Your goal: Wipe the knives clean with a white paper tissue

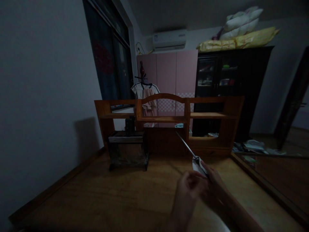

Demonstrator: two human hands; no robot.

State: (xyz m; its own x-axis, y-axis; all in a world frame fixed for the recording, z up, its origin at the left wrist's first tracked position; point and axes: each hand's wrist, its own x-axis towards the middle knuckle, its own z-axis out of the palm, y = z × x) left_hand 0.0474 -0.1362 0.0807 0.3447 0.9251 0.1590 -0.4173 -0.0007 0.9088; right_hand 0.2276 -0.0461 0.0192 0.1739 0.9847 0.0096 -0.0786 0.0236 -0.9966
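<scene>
My right hand (212,180) is closed around the lower end of a thin, straight metal-looking rod (185,144). White sheet-like material (198,166), paper or cloth, is wrapped around the rod just ahead of my fingers. The rod points up and to the left, away from me. Close beside it, my left hand (190,187) is blurred, its fingers curled together by the lower edge of the wrap. What lies between those fingers cannot be made out.
Below my hands spreads a wooden surface (116,193) with a raised edge at right. A small glass tank (127,153) stands at its far left, before a wooden shelf unit (164,119). A wall (48,96) rises at left; dim wardrobes stand behind.
</scene>
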